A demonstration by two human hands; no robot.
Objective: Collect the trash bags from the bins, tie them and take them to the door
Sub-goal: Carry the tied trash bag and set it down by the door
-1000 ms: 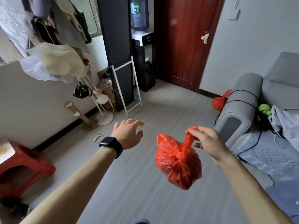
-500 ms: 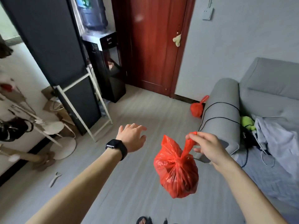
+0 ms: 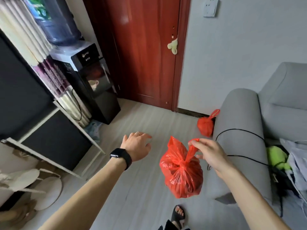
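Since the frame of half a second back, the red door (image 3: 141, 47) has been brought nearer and now fills the view at 12 o'clock. The second red bag (image 3: 205, 126) on the floor is seen larger and closer to the carried one.

The tied red trash bag (image 3: 181, 173) is held in the air, a little toward 5 o'clock from the middle of the view. Its twisted neck is pinched between the thumb and curled fingertips of the right hand (image 3: 209, 152). The full body of the bag hangs below that grip, clear of the pale floor (image 3: 149, 117).

The left hand (image 3: 137, 145) is stretched forward at 9 o'clock of the bag, palm down, with the fingers loosely spread and nothing held. A ring is seen on one finger, and a black watch (image 3: 121, 156) is worn at the wrist.

The second red bag, also knotted, is set on the floor at 1 o'clock of the carried bag. It lies against the end of the grey sofa (image 3: 240, 110) and near the door frame. A black cable (image 3: 240, 129) is draped over the sofa arm, and a green soft thing (image 3: 277, 157) lies on the seat at 3 o'clock.

A black water dispenser (image 3: 94, 83) topped by a blue bottle (image 3: 56, 22) stands at 10 o'clock, just beside the door. A foot in a black sandal (image 3: 178, 214) is seen at 6 o'clock.
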